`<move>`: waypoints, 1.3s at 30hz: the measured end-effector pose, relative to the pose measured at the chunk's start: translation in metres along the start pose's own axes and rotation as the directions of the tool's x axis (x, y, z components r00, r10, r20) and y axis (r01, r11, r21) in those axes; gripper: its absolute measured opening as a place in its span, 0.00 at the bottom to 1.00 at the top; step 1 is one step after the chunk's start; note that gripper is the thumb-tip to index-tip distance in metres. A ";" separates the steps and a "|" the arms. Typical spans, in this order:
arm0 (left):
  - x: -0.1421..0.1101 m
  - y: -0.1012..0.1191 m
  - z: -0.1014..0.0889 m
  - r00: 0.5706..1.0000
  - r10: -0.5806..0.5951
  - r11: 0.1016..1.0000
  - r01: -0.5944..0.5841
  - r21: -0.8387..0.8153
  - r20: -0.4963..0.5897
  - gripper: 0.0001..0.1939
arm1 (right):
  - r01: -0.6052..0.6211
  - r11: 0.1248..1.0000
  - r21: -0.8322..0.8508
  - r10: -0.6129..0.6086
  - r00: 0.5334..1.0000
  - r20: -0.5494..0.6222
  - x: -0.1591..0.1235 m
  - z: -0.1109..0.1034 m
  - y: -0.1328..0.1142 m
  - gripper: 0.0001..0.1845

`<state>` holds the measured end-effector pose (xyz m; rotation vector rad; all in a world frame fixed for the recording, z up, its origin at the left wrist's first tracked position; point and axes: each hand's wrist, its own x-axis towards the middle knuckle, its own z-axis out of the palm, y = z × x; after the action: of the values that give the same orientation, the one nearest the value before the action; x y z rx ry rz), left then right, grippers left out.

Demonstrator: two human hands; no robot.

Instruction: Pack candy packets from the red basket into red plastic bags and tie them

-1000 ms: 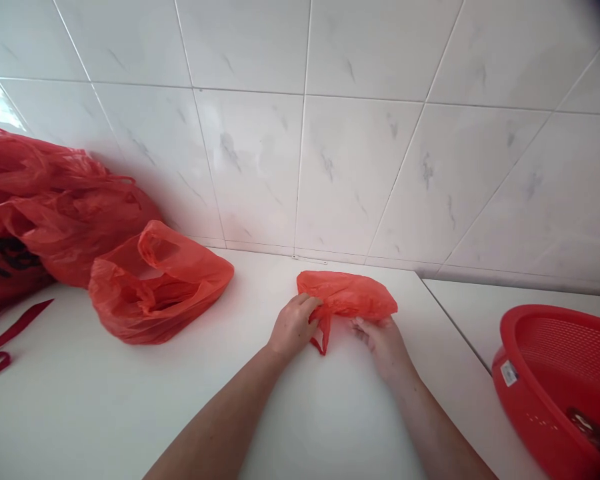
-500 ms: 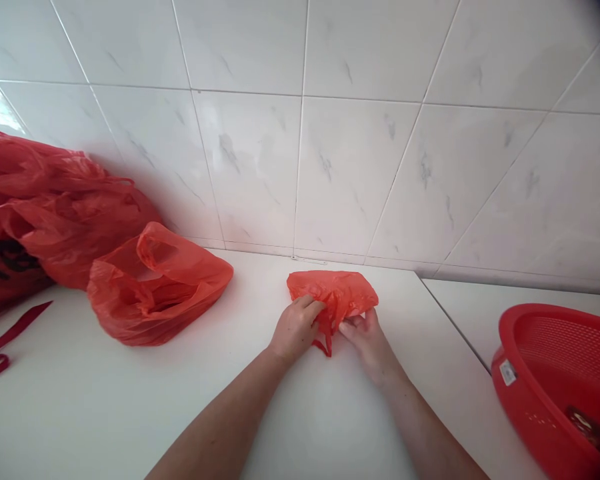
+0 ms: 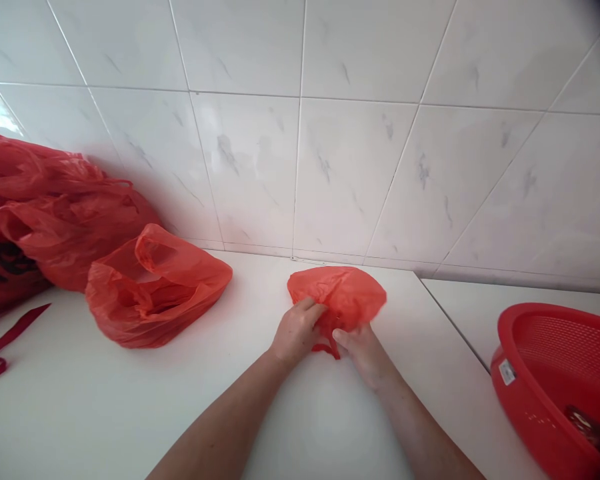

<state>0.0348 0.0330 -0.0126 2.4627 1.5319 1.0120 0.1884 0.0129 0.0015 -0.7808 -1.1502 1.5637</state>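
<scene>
A small red plastic bag point(image 3: 347, 290) lies on the white counter point(image 3: 190, 407), with its body toward the wall and its handle strips toward me. My left hand point(image 3: 296, 331) is closed on the gathered plastic at the bag's left side. On the right side, my right hand point(image 3: 361, 350) grips the same bag from below; its thumb rests on top near the handles and its other fingers are hidden under the plastic. What the bag contains, if anything, cannot be made out.
To the left, an open red plastic bag point(image 3: 180, 293) sits beside a heap of fuller red bags point(image 3: 80, 207). A dark red ribbon point(image 3: 17, 333) lies near them. A red perforated basket point(image 3: 510, 347) stands at right, past a counter seam. White tiles point(image 3: 260, 153) rise behind.
The bag's body has puffed out and spread wider to the right. My right fingers have slid under the plastic, while my left hand has stayed nearly in place.
</scene>
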 end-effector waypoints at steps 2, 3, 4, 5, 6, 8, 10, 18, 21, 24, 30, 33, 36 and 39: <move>0.000 0.008 0.004 0.995 0.079 0.997 -0.078 -0.019 0.058 0.19 | -0.005 0.999 -0.051 0.000 0.995 -0.098 0.002 -0.002 0.003 0.21; 0.000 0.010 0.004 0.992 0.100 0.995 -0.099 -0.019 0.071 0.19 | -0.013 0.999 -0.048 0.004 0.983 -0.185 0.004 -0.007 0.004 0.18; 0.000 0.009 0.004 0.992 0.101 0.995 -0.100 -0.012 0.069 0.20 | -0.017 0.999 -0.027 0.009 0.963 -0.271 0.006 -0.014 0.005 0.16; 0.000 0.007 0.003 0.996 0.079 0.997 -0.078 -0.005 0.049 0.21 | -0.018 1.000 0.001 0.018 0.941 -0.338 0.008 -0.024 0.005 0.13; 0.001 0.002 0.002 0.999 0.031 0.999 -0.031 -0.014 0.007 0.23 | -0.011 1.000 0.025 0.019 0.921 -0.388 0.010 -0.034 0.003 0.12; 0.002 -0.012 -0.005 0.988 -0.106 0.992 0.098 -0.076 -0.111 0.25 | 0.017 0.999 0.043 0.004 0.896 -0.445 0.012 -0.055 -0.003 0.13; 0.003 -0.028 -0.014 0.947 -0.240 0.967 0.213 -0.140 -0.216 0.25 | 0.035 0.998 0.051 -0.006 0.880 -0.475 0.013 -0.073 -0.011 0.15; 0.004 -0.049 -0.027 0.716 -0.669 0.604 0.370 -0.706 -0.198 0.14 | 0.055 0.998 -0.035 -0.064 0.756 -0.651 0.012 -0.095 -0.026 0.13; 0.007 -0.038 -0.015 0.727 -0.683 0.451 0.347 -0.823 -0.068 0.11 | 0.037 0.980 -0.194 -0.172 0.640 -0.749 0.009 -0.076 -0.029 0.24; 0.009 -0.025 -0.004 0.755 -0.653 0.278 0.309 -0.909 0.057 0.08 | -0.014 0.864 -0.503 -0.423 0.519 -0.742 0.003 -0.048 -0.032 0.30; 0.008 -0.017 -0.003 0.787 -0.591 0.022 0.235 -0.972 0.177 0.09 | 0.050 0.624 -0.780 -0.677 0.535 -0.507 -0.001 -0.029 -0.037 0.38; 0.009 -0.019 -0.003 0.789 -0.588 -0.041 0.193 -0.980 0.180 0.08 | 0.043 0.344 -0.938 -0.863 0.408 -0.298 -0.004 -0.031 -0.041 0.39; 0.010 -0.017 -0.003 0.783 -0.594 -0.065 0.184 -0.981 0.187 0.07 | 0.129 0.003 -0.992 -0.922 0.385 0.047 -0.010 -0.018 -0.037 0.27; 0.009 -0.012 -0.005 0.792 -0.581 -0.066 0.185 -0.981 0.188 0.07 | 0.358 -0.039 -0.933 -0.744 0.613 0.266 -0.013 0.001 -0.020 0.14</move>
<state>0.0258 0.0452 -0.0087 0.7470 0.8092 1.5472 0.1981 0.0014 0.0198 -1.0354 -1.8356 -0.2526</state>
